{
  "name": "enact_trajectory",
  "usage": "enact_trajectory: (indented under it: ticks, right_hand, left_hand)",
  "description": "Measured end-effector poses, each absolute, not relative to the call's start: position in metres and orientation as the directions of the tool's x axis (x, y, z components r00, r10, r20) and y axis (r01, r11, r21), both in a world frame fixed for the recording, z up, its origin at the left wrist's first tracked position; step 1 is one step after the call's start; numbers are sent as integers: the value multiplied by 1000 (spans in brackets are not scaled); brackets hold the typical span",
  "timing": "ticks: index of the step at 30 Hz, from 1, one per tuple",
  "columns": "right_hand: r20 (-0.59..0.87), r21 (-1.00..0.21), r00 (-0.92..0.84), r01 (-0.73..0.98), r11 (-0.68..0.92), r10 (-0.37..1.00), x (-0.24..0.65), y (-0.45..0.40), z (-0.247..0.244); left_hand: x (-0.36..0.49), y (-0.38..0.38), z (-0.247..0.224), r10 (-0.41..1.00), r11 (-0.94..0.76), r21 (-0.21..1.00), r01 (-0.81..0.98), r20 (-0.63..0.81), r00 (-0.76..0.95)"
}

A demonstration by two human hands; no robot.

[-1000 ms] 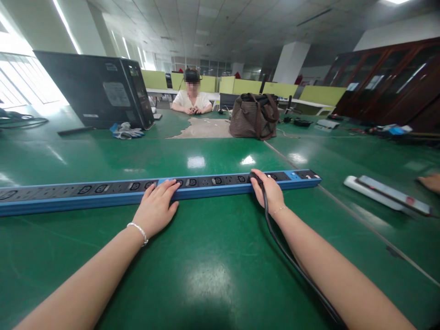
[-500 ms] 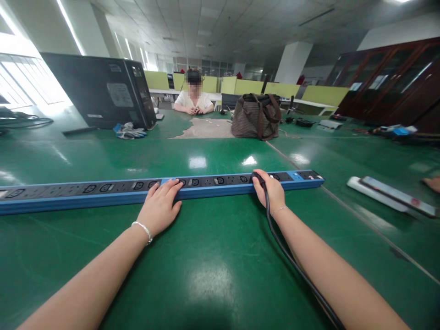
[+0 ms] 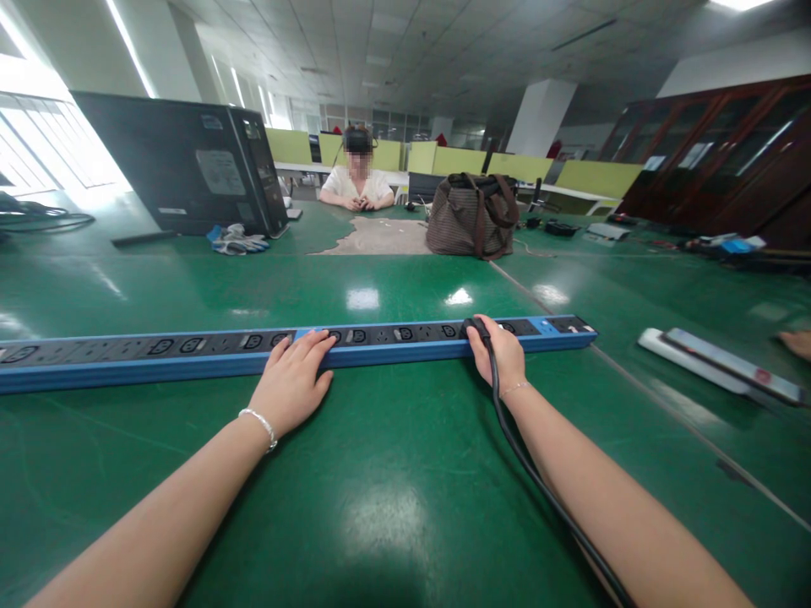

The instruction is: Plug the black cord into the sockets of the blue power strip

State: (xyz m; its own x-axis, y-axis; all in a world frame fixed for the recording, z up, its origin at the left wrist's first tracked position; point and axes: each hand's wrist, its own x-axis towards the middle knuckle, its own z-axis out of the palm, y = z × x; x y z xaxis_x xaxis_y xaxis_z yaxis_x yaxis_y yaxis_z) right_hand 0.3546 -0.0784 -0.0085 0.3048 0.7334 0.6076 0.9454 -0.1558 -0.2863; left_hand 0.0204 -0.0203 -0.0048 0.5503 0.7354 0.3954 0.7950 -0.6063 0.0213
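A long blue power strip [image 3: 393, 354] with a black socket face runs across the green table [image 3: 355, 447] in front of me. My left hand [image 3: 297, 367] lies on its middle part, fingers stretched over the top edge, the thumb apart. Toward the strip's right end, my right hand [image 3: 500, 350] grips a black power plug [image 3: 476, 327] at the socket face. Whether the plug is fully seated cannot be seen. Its black cord [image 3: 525, 463] hangs down beside my right forearm to the bottom edge of the view.
A black computer case [image 3: 183, 169] stands back left, with work gloves [image 3: 237, 240] by it. A brown bag [image 3: 472, 215] sits at the far side, near a seated person [image 3: 358, 181]. Flat white and dark objects [image 3: 722, 363] lie at right, close to another person's hand [image 3: 797, 342].
Both hands stay at nearly the same spots on the strip. The fingers of my right hand have shifted slightly, and more of the plug shows.
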Motion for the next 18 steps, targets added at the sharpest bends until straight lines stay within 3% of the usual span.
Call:
enact_trajectory:
  ticks: [2,5,7,18]
  right_hand:
    - [619,-383,356,915,-127,700,355,-78,-7]
    - [634,-627,542,778,-44,552,357,-78,-2]
    - [630,-709,617,705,26,471,361,-79,0]
    - [659,-684,585,727,54,473,368,-81,-5]
  left_hand:
    - [20,-20,-5,736,-606,22,795,394,551]
    - [20,-20,-5,735,-609,23,793,393,553]
    - [20,-20,-5,732,-611,21,791,395,555]
    - [20,-19,-6,727,-612,9,791,401,557]
